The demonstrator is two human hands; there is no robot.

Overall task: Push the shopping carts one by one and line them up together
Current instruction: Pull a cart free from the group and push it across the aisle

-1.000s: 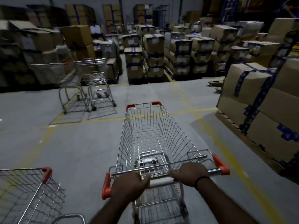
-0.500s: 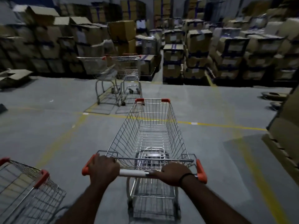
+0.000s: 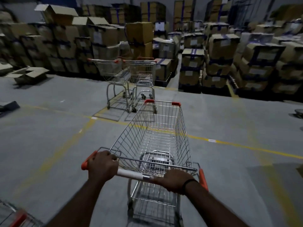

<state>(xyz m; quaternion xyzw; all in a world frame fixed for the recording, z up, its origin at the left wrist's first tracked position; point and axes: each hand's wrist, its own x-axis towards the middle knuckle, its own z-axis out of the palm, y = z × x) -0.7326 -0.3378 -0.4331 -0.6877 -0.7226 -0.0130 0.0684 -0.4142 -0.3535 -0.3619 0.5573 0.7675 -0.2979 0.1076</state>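
Note:
A wire shopping cart [image 3: 157, 138] with orange corner caps stands right in front of me, its nose pointing up and slightly left. My left hand [image 3: 102, 166] grips the left end of its handle bar. My right hand [image 3: 173, 181], with a dark band on the wrist, grips the right end. Two more carts stand side by side ahead near the stacked boxes: the left cart [image 3: 113, 74] and the right cart [image 3: 144, 74]. The pushed cart's front lies just short of the right one's wheels. Another cart's corner [image 3: 14, 217] shows at the bottom left.
Stacks of cardboard boxes [image 3: 221, 51] on pallets fill the far side, with a narrow aisle between them. A flattened box [image 3: 27, 74] lies on the floor at left. Yellow floor lines [image 3: 229, 142] cross the grey concrete. Open floor lies to both sides of me.
The cart and I have turned left and rolled forward. The two parked carts now sit nearer and more centred, and the big boxes on the right have left the view.

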